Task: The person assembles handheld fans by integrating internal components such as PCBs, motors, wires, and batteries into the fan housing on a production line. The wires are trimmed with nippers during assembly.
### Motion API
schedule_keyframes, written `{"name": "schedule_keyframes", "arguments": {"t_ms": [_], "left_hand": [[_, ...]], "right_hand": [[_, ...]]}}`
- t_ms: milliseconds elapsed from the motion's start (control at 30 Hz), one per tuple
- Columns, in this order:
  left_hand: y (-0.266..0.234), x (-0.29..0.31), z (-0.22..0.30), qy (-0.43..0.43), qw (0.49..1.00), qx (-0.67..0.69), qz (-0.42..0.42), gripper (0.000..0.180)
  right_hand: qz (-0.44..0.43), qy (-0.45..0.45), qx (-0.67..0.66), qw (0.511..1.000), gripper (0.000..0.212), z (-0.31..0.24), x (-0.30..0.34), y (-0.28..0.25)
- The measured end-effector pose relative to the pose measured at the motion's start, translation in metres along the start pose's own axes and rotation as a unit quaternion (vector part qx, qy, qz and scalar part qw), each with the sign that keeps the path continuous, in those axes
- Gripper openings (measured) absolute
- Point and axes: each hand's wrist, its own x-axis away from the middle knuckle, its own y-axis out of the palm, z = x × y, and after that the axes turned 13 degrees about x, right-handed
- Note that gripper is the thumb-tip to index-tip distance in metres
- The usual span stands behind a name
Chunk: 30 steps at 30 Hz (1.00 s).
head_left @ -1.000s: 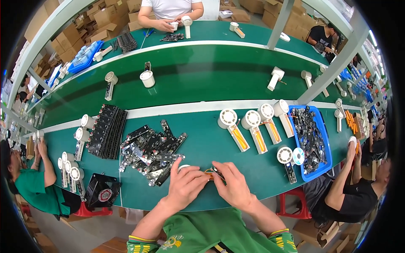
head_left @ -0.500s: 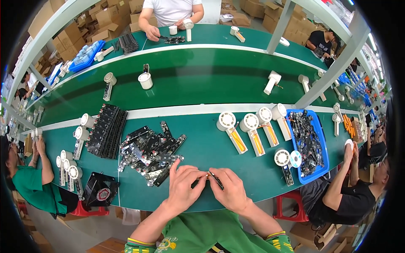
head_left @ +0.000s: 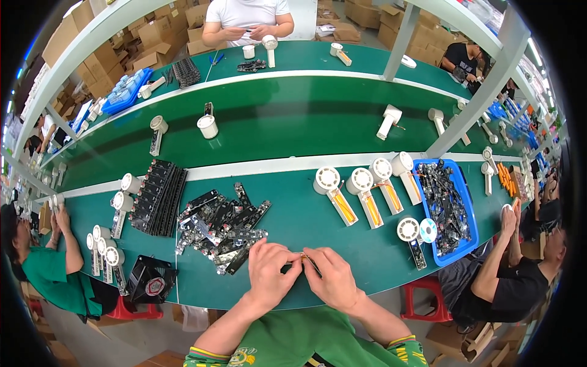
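Observation:
At the near edge of the green table my two hands are together, fingertips almost touching. My right hand (head_left: 333,276) is closed on a narrow dark circuit board (head_left: 313,263), which shows only in part beneath the fingers. My left hand (head_left: 269,269) pinches at its near end, and what lies between its thumb and finger is too small and covered to name. Just beyond the left hand spreads a loose pile of circuit boards (head_left: 217,223). Right of my hands stands a white round-headed fan (head_left: 408,229) with a board in its handle.
Several fans with orange wires in open handles (head_left: 342,207) lie farther back. A blue tray (head_left: 466,241) of boards is at right. Stacked black boards (head_left: 158,199), more fans (head_left: 114,257) and a black box (head_left: 150,280) are at left. Co-workers sit on both sides and across.
Both hands stay together, and the board in my right hand shows less than before. Across the table, the co-worker's hands have risen from the boards and come together; blue-handled pliers now show there.

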Motion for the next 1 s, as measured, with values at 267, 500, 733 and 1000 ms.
{"name": "schedule_keyframes", "arguments": {"t_ms": [267, 500, 733, 1000], "left_hand": [[-0.003, -0.006, -0.003, 0.021, 0.999, -0.009, -0.026, 0.016], [-0.001, -0.01, -0.001, 0.032, 0.997, -0.009, -0.064, 0.015], [-0.014, -0.014, 0.018, 0.056, 0.994, -0.039, -0.081, 0.009], [-0.006, -0.018, 0.012, 0.101, 0.988, -0.038, -0.108, 0.013]], "right_hand": [[0.001, -0.015, 0.021, 1.0, 0.025, 0.003, -0.004, 0.004], [0.037, -0.015, 0.086, 0.995, 0.023, 0.005, 0.003, 0.009], [0.032, -0.06, -0.001, 0.998, 0.018, 0.027, 0.007, 0.032], [0.051, -0.068, -0.041, 0.996, 0.018, 0.035, 0.004, 0.015]]}}
